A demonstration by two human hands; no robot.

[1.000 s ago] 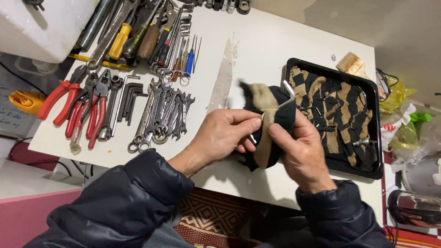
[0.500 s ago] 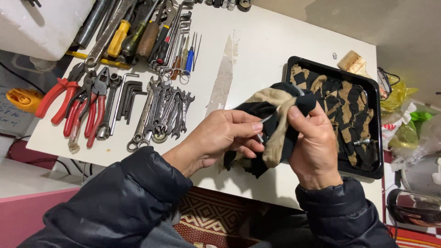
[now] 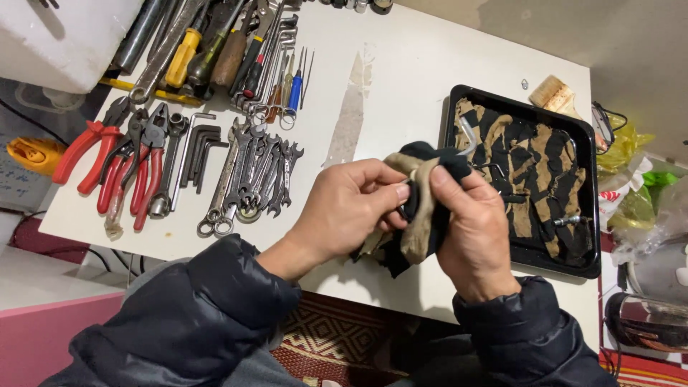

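My left hand [image 3: 352,208] and my right hand [image 3: 471,229] both grip a black and tan cloth [image 3: 421,215] over the front part of the white table [image 3: 401,79]. The cloth is bunched between my fingers, and whatever it wraps is hidden. To the right lies a black tray [image 3: 589,215] lined with a similar black and tan cloth [image 3: 534,165], with a few small metal parts [image 3: 566,220] on it.
A row of wrenches [image 3: 251,175] and red-handled pliers [image 3: 115,161] lies at the left. Screwdrivers and other tools [image 3: 215,54] lie at the back left. A brush [image 3: 553,92] rests behind the tray. Bags and a pot [image 3: 648,315] crowd the right side.
Both hands have turned and bunched the cloth more tightly. The cloth has shifted slightly up and to the right, towards the tray.
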